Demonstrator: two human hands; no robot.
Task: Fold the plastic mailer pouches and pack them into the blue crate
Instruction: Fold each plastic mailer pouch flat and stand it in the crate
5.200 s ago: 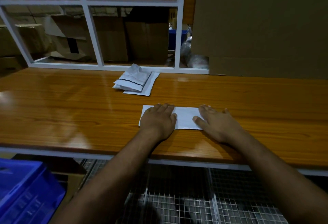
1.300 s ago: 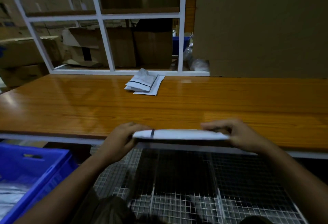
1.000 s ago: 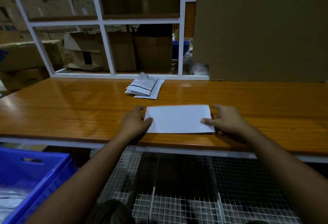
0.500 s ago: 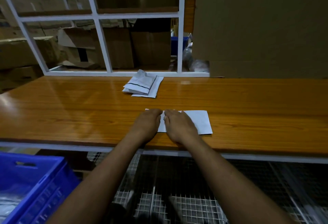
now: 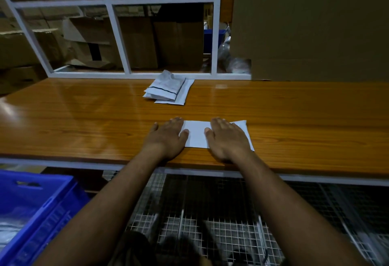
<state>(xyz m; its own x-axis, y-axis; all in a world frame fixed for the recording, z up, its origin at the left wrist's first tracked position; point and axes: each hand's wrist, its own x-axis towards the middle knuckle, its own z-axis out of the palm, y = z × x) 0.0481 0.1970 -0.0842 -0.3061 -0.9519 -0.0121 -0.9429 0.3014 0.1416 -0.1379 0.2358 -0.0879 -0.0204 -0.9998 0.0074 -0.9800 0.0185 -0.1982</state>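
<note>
Both hands lie palm-down with straight fingers on a white mailer pouch (image 5: 196,136) near the front edge of the wooden worktop (image 5: 84,122). The left hand (image 5: 167,137) covers the pouch's left end and spills onto the wood; the right hand (image 5: 228,139) presses its right half. Neither grips anything. Flat pressure like this suits smoothing the slippery plastic and setting a crease, so the pouch looks to be mid-fold, though in this dim light I cannot tell where the fold line runs.

A small stack of pouches (image 5: 168,91) waits at the back of the worktop, well apart from the hands, near a white frame (image 5: 117,34), which keeps the pressing area free. The blue crate (image 5: 48,206) sits below the worktop on the person's left, within easy reach for dropping in the finished pouch; pale contents show inside it.
</note>
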